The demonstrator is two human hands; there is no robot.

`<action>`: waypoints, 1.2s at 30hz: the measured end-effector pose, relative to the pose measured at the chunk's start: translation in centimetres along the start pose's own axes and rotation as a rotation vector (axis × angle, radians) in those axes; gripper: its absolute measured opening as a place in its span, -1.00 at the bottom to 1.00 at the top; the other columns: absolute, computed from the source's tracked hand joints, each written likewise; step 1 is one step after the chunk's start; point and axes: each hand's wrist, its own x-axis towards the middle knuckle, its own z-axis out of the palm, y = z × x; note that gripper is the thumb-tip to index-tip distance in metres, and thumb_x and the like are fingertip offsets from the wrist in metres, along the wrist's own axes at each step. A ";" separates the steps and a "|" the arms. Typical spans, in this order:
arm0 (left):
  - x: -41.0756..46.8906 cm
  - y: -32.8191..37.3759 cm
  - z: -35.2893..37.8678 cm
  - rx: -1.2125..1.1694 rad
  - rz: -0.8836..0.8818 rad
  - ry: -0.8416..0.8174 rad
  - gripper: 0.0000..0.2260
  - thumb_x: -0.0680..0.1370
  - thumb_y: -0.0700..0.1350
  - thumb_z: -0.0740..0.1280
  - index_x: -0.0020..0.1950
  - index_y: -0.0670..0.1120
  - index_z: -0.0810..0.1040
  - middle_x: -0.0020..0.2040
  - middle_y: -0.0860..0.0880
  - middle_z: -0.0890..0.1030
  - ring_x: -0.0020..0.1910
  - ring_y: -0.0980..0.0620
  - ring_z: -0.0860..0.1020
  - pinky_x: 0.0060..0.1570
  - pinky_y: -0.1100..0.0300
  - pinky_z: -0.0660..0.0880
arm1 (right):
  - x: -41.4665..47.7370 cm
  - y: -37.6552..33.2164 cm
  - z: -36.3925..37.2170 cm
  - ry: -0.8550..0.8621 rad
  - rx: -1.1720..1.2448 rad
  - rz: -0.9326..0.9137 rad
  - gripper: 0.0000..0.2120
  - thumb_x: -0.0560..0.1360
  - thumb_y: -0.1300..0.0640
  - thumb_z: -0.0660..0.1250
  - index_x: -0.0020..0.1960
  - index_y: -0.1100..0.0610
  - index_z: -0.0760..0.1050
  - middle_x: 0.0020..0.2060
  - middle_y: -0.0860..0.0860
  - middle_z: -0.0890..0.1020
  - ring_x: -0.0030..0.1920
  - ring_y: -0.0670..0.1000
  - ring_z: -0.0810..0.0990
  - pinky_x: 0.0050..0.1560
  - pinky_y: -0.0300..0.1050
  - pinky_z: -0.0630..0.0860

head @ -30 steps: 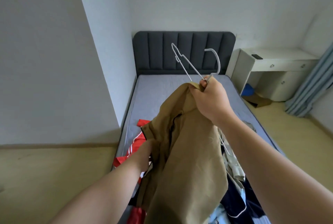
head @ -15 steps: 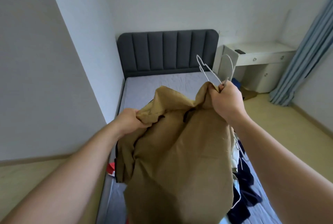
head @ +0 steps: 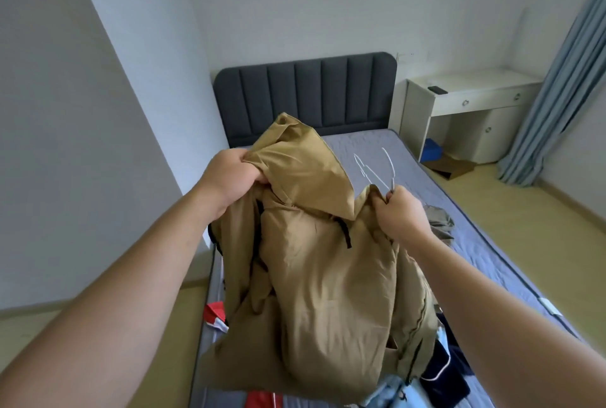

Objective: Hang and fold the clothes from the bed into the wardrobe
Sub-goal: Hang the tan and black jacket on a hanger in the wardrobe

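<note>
A tan jacket with a hood and black drawstring hangs in the air over the bed, held between both hands. My left hand grips its upper left edge beside the hood. My right hand clutches the jacket's other edge together with a white wire hanger, which sticks up from the fist. More clothes lie on the near end of the bed: a red and white garment, a navy piece, a light blue one and a grey-green one.
A dark padded headboard stands at the far end of the bed. A white desk with a drawer sits at the right, a blue object and cardboard under it. A blue curtain hangs far right. White walls close in on the left.
My left hand has risen and pulled the jacket's edge up and left, spreading the jacket so the hood shows. My right hand with the hanger has dropped lower and to the right.
</note>
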 end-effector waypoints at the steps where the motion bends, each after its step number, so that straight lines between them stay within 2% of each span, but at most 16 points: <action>1: 0.2 0.1 0.2 0.052 0.032 0.050 -0.95 0.36 -0.13 0.41 -0.24 0.01 0.66 -0.26 0.05 0.68 -0.15 -0.03 0.62 -0.21 0.16 0.52 | 0.0 0.0 0.2 -0.016 -0.009 -0.001 -0.66 0.59 -0.19 0.19 -0.12 0.09 0.35 -0.23 0.05 0.54 -0.25 0.08 0.53 -0.30 -0.03 0.46; 3: 0.3 0.1 0.7 0.137 0.106 0.138 -0.97 0.41 -0.14 0.42 -0.23 -0.04 0.60 -0.25 0.01 0.65 -0.21 -0.02 0.59 -0.28 0.21 0.48 | -0.1 -0.1 0.6 -0.046 -0.030 0.002 -0.68 0.60 -0.16 0.19 -0.11 0.09 0.34 -0.23 0.05 0.53 -0.26 0.05 0.51 -0.34 -0.06 0.39; 7: 0.6 -0.3 1.3 0.274 0.174 0.318 -0.88 0.37 -0.27 0.25 -0.32 -0.07 0.41 -0.36 0.01 0.50 -0.38 0.01 0.42 -0.42 0.23 0.31 | -0.4 -0.2 1.2 -0.131 -0.049 -0.004 -0.67 0.55 -0.13 0.25 -0.01 0.15 0.34 -0.20 0.03 0.51 -0.22 0.03 0.48 -0.35 -0.09 0.32; 10: 0.8 -0.9 1.2 0.516 0.131 0.357 -0.86 0.34 -0.28 0.23 -0.29 -0.08 0.31 -0.33 -0.02 0.46 -0.38 0.00 0.39 -0.45 0.21 0.22 | -1.0 -0.4 1.9 -0.124 -0.052 -0.022 -0.69 0.52 -0.09 0.28 -0.01 0.14 0.29 -0.09 0.05 0.41 -0.02 0.13 0.45 -0.12 -0.04 0.36; 12: 1.2 -1.6 1.3 0.590 0.010 0.290 -0.85 0.33 -0.26 0.27 -0.21 -0.07 0.33 -0.27 -0.01 0.48 -0.32 0.01 0.43 -0.44 0.20 0.25 | -1.5 -0.9 2.4 -0.077 0.028 -0.023 -0.68 0.56 -0.12 0.25 0.00 0.13 0.29 -0.04 0.04 0.34 0.04 0.15 0.43 0.02 0.00 0.39; 14: 1.6 -2.5 1.7 0.507 -0.174 0.164 -0.76 0.28 -0.24 0.37 -0.11 -0.11 0.41 -0.20 -0.03 0.53 -0.25 -0.03 0.52 -0.38 0.19 0.36 | -2.1 -1.6 2.7 -0.052 0.085 -0.042 -0.66 0.60 -0.18 0.17 -0.02 0.12 0.30 -0.02 0.02 0.36 0.00 0.11 0.45 0.02 0.01 0.41; 16: 1.7 -3.3 2.2 0.294 -0.344 0.011 -0.68 0.24 -0.27 0.45 -0.05 -0.17 0.50 -0.14 -0.11 0.60 -0.19 -0.09 0.59 -0.32 0.17 0.47 | -2.7 -2.3 2.8 -0.056 0.149 -0.095 -0.57 0.63 -0.22 0.05 -0.14 0.12 0.35 -0.16 -0.01 0.50 -0.16 0.04 0.50 -0.19 -0.05 0.36; 18: 1.8 -4.7 2.7 0.175 -0.421 -0.061 -0.67 0.22 -0.29 0.48 -0.03 -0.17 0.57 -0.09 -0.16 0.64 -0.12 -0.15 0.63 -0.20 0.10 0.57 | -3.6 -3.2 2.9 -0.055 0.216 -0.123 -0.47 0.65 -0.22 -0.02 -0.31 0.11 0.32 -0.41 -0.05 0.49 -0.35 -0.03 0.47 -0.36 -0.09 0.26; 20: 1.9 -6.2 3.1 0.131 -0.442 -0.066 -0.65 0.23 -0.28 0.49 -0.01 -0.17 0.60 -0.08 -0.18 0.68 -0.09 -0.19 0.66 -0.02 0.00 0.62 | -4.4 -3.9 3.2 -0.045 0.257 -0.138 -0.43 0.65 -0.23 -0.05 -0.36 0.13 0.29 -0.49 -0.05 0.47 -0.39 -0.05 0.46 -0.38 -0.10 0.24; 22: 2.2 -7.7 3.3 0.056 -0.473 -0.031 -0.67 0.26 -0.25 0.54 0.00 -0.17 0.61 -0.11 -0.18 0.70 -0.11 -0.18 0.68 0.02 -0.03 0.61 | -5.2 -4.0 3.7 -0.052 0.309 -0.139 -0.45 0.64 -0.25 -0.04 -0.33 0.11 0.29 -0.48 -0.06 0.47 -0.37 -0.06 0.47 -0.36 -0.09 0.26; 26: 2.5 -11.7 3.2 0.012 -0.464 0.136 -0.78 0.36 -0.10 0.58 -0.09 -0.10 0.62 -0.12 -0.07 0.69 -0.16 -0.06 0.65 -0.20 0.14 0.58 | -6.4 -3.6 4.9 -0.124 0.441 -0.163 -0.50 0.65 -0.20 0.04 -0.36 0.06 0.21 -0.61 -0.15 0.36 -0.50 -0.14 0.36 -0.35 -0.10 0.24; 28: 2.4 -13.8 2.9 0.053 -0.485 0.251 -0.76 0.39 -0.06 0.56 -0.06 -0.11 0.58 -0.08 -0.08 0.66 -0.11 -0.10 0.63 -0.12 0.09 0.59 | -6.7 -3.3 5.5 -0.154 0.442 -0.190 -0.48 0.64 -0.19 0.08 -0.40 0.06 0.16 -0.62 -0.12 0.30 -0.53 -0.11 0.29 -0.35 -0.08 0.24; 30: 2.2 -15.5 2.7 0.046 -0.504 0.340 -0.81 0.42 -0.05 0.53 -0.11 -0.08 0.56 -0.11 -0.08 0.65 -0.07 -0.16 0.63 -0.02 0.04 0.59 | -6.8 -2.8 6.2 -0.209 0.368 -0.186 -0.44 0.62 -0.19 0.12 -0.47 0.06 0.16 -0.63 -0.09 0.28 -0.54 -0.10 0.26 -0.36 -0.07 0.26; 31: 2.0 -16.0 2.7 0.050 -0.495 0.374 -0.82 0.43 -0.04 0.51 -0.18 -0.06 0.54 -0.17 -0.05 0.63 -0.08 -0.15 0.63 -0.05 0.06 0.56 | -6.8 -2.5 6.6 -0.248 0.311 -0.172 -0.44 0.60 -0.18 0.14 -0.50 0.06 0.19 -0.64 -0.09 0.29 -0.55 -0.10 0.27 -0.37 -0.08 0.26; 33: 1.7 -16.6 2.6 0.082 -0.448 0.415 -0.78 0.44 0.00 0.49 -0.26 -0.04 0.49 -0.28 0.03 0.57 -0.13 -0.14 0.62 -0.18 0.14 0.47 | -6.9 -1.9 7.5 -0.335 0.184 -0.136 -0.48 0.55 -0.14 0.17 -0.52 0.08 0.24 -0.62 -0.08 0.33 -0.51 -0.05 0.30 -0.39 -0.10 0.27; 36: 1.2 -16.7 2.3 0.127 -0.360 0.397 -0.78 0.45 0.05 0.45 -0.19 -0.08 0.55 -0.30 0.01 0.60 -0.22 -0.07 0.62 -0.34 0.20 0.42 | -7.3 -1.4 8.7 -0.453 0.048 -0.145 -0.52 0.55 -0.05 0.18 -0.49 0.10 0.21 -0.58 -0.04 0.32 -0.47 0.00 0.32 -0.41 -0.10 0.25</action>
